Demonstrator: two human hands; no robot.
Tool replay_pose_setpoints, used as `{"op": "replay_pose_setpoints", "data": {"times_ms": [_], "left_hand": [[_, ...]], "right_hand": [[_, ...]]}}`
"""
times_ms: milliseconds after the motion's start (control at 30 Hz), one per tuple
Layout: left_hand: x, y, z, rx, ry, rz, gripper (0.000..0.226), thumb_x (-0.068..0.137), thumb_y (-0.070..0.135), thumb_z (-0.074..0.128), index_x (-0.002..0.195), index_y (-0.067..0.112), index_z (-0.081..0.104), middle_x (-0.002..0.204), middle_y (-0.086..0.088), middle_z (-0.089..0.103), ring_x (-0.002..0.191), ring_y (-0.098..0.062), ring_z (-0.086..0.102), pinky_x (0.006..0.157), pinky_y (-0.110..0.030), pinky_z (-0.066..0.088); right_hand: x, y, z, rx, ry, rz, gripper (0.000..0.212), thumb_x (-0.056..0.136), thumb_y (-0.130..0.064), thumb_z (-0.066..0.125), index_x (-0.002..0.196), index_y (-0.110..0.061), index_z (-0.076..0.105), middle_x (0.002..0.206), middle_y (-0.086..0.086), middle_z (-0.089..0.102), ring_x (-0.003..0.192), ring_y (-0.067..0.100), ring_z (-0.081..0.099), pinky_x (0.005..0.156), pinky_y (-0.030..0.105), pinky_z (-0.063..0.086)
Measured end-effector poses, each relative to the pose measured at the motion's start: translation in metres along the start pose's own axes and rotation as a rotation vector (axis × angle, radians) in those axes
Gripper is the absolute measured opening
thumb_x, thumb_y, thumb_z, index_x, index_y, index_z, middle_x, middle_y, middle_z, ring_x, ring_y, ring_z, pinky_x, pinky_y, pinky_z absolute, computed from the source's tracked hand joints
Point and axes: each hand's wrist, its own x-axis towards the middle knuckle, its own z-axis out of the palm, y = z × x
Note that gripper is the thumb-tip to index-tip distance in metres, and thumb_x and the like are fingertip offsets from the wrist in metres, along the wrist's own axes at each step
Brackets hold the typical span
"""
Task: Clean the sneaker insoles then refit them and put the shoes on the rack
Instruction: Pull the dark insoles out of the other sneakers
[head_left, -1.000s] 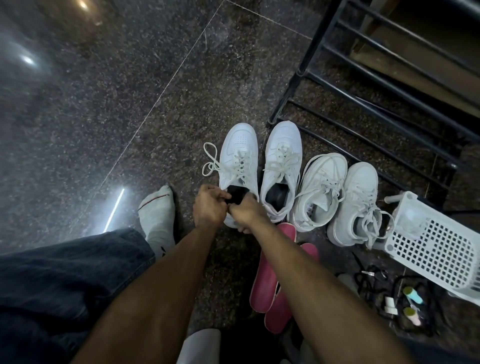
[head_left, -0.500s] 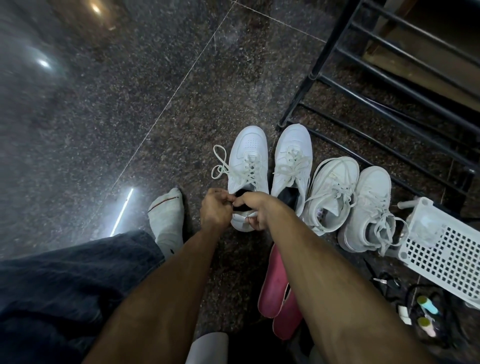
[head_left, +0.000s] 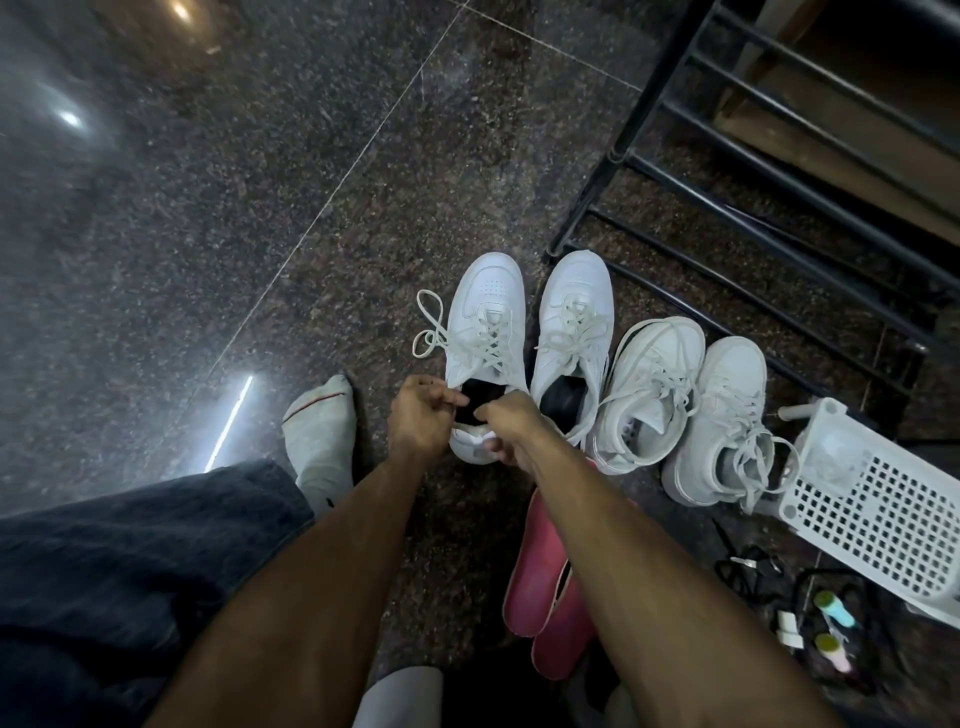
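The person is crouching over the leftmost sneaker (head_left: 485, 332), the first in a row of four white shoes lined up on the dark stone floor in front of the black rack (head_left: 769, 171). The left hand (head_left: 421, 415) is pinching the near side of the collar, fingers curled on its edge, while the right hand (head_left: 511, 423) is gripping the heel and opposite rim, thumb and fingers closed on the shoe. Between them a dark insole (head_left: 480, 402) is showing in the opening; whether either hand is actually touching it, I cannot tell. The sneaker is pointing toe-away from the person, its long axis running straight out from the hands, so the insole probably has to travel along that line. Both hands are equally close. Two pink insoles (head_left: 540, 587) are lying under the right forearm, just beside the heels.
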Motion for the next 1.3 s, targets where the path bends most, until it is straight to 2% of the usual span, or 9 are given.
{"op": "replay_pose_setpoints", "data": {"times_ms": [167, 267, 333, 433, 567, 733, 867, 1167, 1300], "left_hand": [[-0.010, -0.003, -0.001, -0.265, -0.011, -0.044, 0.032, 0.083, -0.015, 0.057, 0.076, 0.013, 0.073, 0.091, 0.002, 0.062, 0.081, -0.003, 0.062, 0.083, -0.028, 0.052], [-0.020, -0.002, -0.003, -0.462, -0.055, -0.165, 0.023, 0.086, -0.012, 0.058, 0.078, 0.009, 0.064, 0.074, -0.002, 0.063, 0.059, -0.005, 0.060, 0.055, -0.019, 0.049], [-0.023, -0.002, -0.006, -0.561, -0.085, -0.320, 0.017, 0.088, 0.000, 0.064, 0.081, 0.011, 0.055, 0.076, -0.006, 0.059, 0.063, -0.013, 0.058, 0.050, -0.023, 0.050], [-0.022, -0.006, -0.010, -0.435, -0.173, -0.495, 0.019, 0.089, 0.025, 0.068, 0.091, 0.013, 0.053, 0.086, -0.004, 0.063, 0.081, -0.017, 0.063, 0.061, -0.039, 0.058], [-0.018, -0.007, -0.010, -0.403, -0.210, -0.539, 0.023, 0.090, 0.032, 0.066, 0.094, 0.013, 0.053, 0.097, -0.010, 0.069, 0.077, -0.020, 0.066, 0.059, -0.040, 0.058], [-0.023, -0.003, -0.011, -0.402, -0.230, -0.609, 0.030, 0.091, 0.037, 0.064, 0.099, 0.010, 0.054, 0.105, -0.013, 0.067, 0.083, -0.029, 0.067, 0.057, -0.040, 0.059], [-0.027, 0.002, -0.008, -0.348, -0.215, -0.605, 0.024, 0.096, 0.028, 0.056, 0.111, 0.009, 0.056, 0.103, -0.014, 0.068, 0.081, -0.031, 0.069, 0.058, -0.040, 0.059], [-0.023, 0.011, -0.006, -0.367, -0.171, -0.612, 0.006, 0.095, 0.013, 0.054, 0.095, 0.008, 0.058, 0.079, -0.013, 0.065, 0.064, -0.024, 0.063, 0.052, -0.035, 0.057], [-0.022, 0.016, -0.005, -0.352, -0.096, -0.570, 0.015, 0.084, 0.004, 0.058, 0.093, -0.004, 0.067, 0.079, -0.021, 0.065, 0.060, -0.026, 0.059, 0.059, -0.041, 0.055]], "right_hand": [[0.009, -0.002, 0.001, -0.011, 0.064, 0.032, 0.012, 0.087, -0.012, 0.062, 0.083, -0.002, 0.058, 0.050, 0.009, 0.048, 0.037, 0.015, 0.042, 0.035, 0.015, 0.029], [0.009, -0.008, 0.004, -0.158, 0.047, 0.031, 0.014, 0.086, -0.010, 0.064, 0.078, -0.002, 0.056, 0.061, 0.010, 0.056, 0.051, 0.021, 0.056, 0.050, 0.026, 0.051], [0.009, -0.010, 0.008, -0.288, 0.108, 0.009, 0.018, 0.087, -0.009, 0.058, 0.070, -0.003, 0.054, 0.062, 0.010, 0.060, 0.065, 0.027, 0.067, 0.066, 0.036, 0.059], [0.011, -0.005, 0.007, -0.342, 0.166, -0.048, 0.018, 0.084, -0.006, 0.052, 0.066, -0.008, 0.053, 0.069, 0.009, 0.065, 0.076, 0.029, 0.069, 0.053, 0.028, 0.045], [0.010, 0.008, 0.008, 0.043, 0.188, -0.097, 0.039, 0.082, 0.001, 0.054, 0.051, -0.018, 0.042, 0.042, -0.004, 0.042, 0.047, 0.022, 0.048, 0.050, 0.028, 0.035], [-0.009, -0.005, -0.001, 0.608, 0.057, 0.101, 0.026, 0.092, 0.003, 0.055, 0.071, -0.013, 0.051, 0.059, 0.001, 0.041, 0.033, 0.005, 0.033, 0.033, 0.012, 0.024], [-0.024, -0.017, -0.006, 0.774, 0.027, 0.135, 0.020, 0.090, 0.002, 0.057, 0.078, -0.014, 0.053, 0.061, -0.002, 0.044, 0.033, 0.002, 0.034, 0.031, 0.011, 0.022], [-0.072, 0.024, -0.022, 0.428, 0.088, -0.062, 0.014, 0.091, -0.006, 0.060, 0.106, -0.008, 0.059, 0.059, 0.005, 0.053, 0.032, 0.008, 0.040, 0.035, 0.018, 0.028], [-0.094, 0.039, -0.016, 0.201, 0.061, -0.175, 0.019, 0.091, -0.005, 0.059, 0.073, -0.010, 0.052, 0.049, 0.005, 0.047, 0.030, 0.010, 0.042, 0.032, 0.019, 0.028]]}}
